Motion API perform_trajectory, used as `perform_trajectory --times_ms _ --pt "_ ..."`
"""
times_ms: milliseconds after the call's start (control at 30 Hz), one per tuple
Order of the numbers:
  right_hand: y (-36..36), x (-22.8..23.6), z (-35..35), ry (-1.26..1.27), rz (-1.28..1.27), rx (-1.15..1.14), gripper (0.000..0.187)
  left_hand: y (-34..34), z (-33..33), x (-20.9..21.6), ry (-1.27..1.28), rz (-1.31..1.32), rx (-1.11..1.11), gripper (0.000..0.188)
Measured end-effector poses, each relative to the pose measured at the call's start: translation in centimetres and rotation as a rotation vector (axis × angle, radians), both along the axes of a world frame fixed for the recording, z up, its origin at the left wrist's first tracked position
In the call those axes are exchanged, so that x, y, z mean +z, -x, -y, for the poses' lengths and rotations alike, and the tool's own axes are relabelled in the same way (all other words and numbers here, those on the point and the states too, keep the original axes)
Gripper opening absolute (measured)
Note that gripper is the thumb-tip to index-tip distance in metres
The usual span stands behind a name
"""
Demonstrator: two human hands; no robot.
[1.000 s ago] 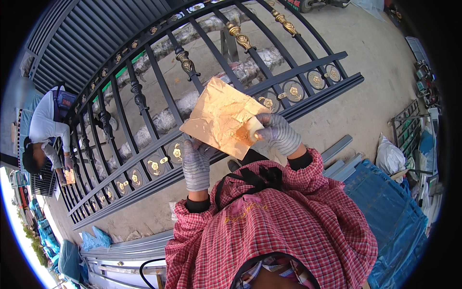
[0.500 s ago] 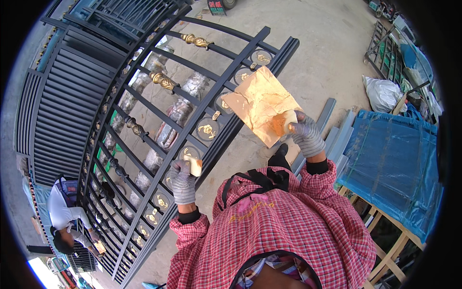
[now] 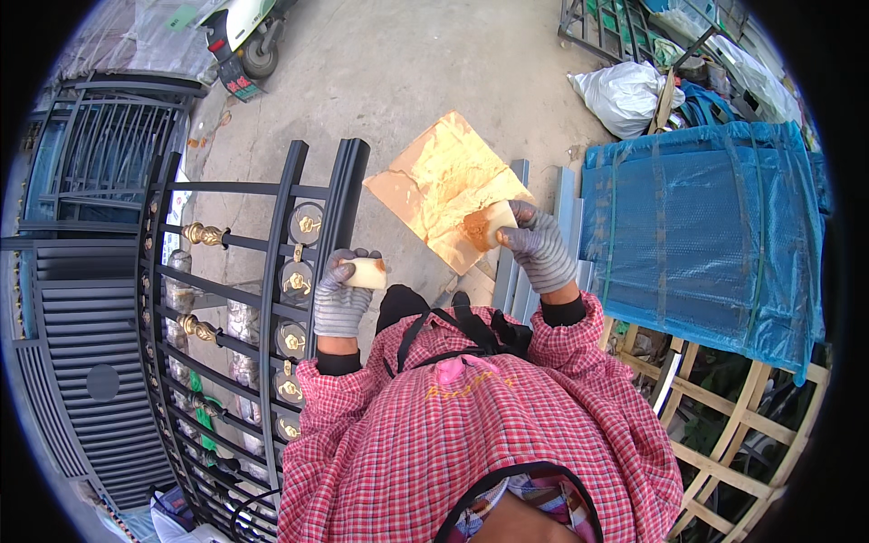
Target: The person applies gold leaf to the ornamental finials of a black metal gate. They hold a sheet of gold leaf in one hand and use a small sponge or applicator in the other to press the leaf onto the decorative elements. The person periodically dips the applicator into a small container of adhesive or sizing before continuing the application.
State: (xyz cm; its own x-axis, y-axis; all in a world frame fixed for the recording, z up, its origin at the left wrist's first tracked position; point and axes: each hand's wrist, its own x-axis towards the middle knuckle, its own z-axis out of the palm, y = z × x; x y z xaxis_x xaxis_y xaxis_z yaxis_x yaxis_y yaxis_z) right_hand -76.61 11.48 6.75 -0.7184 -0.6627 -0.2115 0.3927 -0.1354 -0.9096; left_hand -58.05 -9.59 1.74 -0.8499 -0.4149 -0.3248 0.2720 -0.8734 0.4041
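My gloved left hand is closed around a small white sponge block, its far corner stained orange-brown. That hand is beside the outer rail of a black metal gate, whose edge panel carries rings with gold flowers. In my gloved right hand a square board coated with wrinkled gold paint is gripped by its near right corner. A pale piece with an orange-brown patch, sponge-like, lies on that corner under my fingers. The board hangs over the concrete floor, apart from the gate.
Dark slatted panels stand at the left. A blue-wrapped stack rests on a wooden pallet frame at the right, near grey metal bars. Farther off are a white sack and a parked scooter.
The view has turned, and the gate now runs more upright at the left. My left hand's sponge has tilted sideways. The board stays in my right hand. The scooter has come into view.
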Motion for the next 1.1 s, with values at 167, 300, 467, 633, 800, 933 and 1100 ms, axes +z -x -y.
perform_trajectory --times_ms 167,300,467,633,800,933,1100 --pt "5.8 -1.3 4.9 0.140 0.150 -0.025 0.045 6.5 3.2 -2.0 0.067 -0.081 -0.222 0.019" --pt "12.1 -1.7 9.3 0.115 0.034 0.024 0.044 12.9 6.4 -1.7 -0.106 -0.131 -0.140 0.022" --pt "18.5 0.2 13.0 0.072 0.087 0.017 0.043 21.2 8.7 0.8 0.267 0.141 0.060 0.023" --pt "25.2 0.3 16.3 0.100 0.105 0.028 0.048 25.1 10.9 0.4 0.250 0.132 0.096 0.028" --pt "31.0 -0.9 22.4 0.013 0.087 0.129 0.044 30.8 12.8 1.8 0.346 0.158 -0.124 0.067" --pt "34.2 -2.6 27.9 -0.082 -0.047 0.362 0.043 35.9 14.1 2.4 0.420 0.290 -0.006 0.060" --pt "41.3 -2.4 31.3 0.076 0.265 0.600 0.046 42.6 15.2 3.6 0.398 0.324 0.201 0.041"
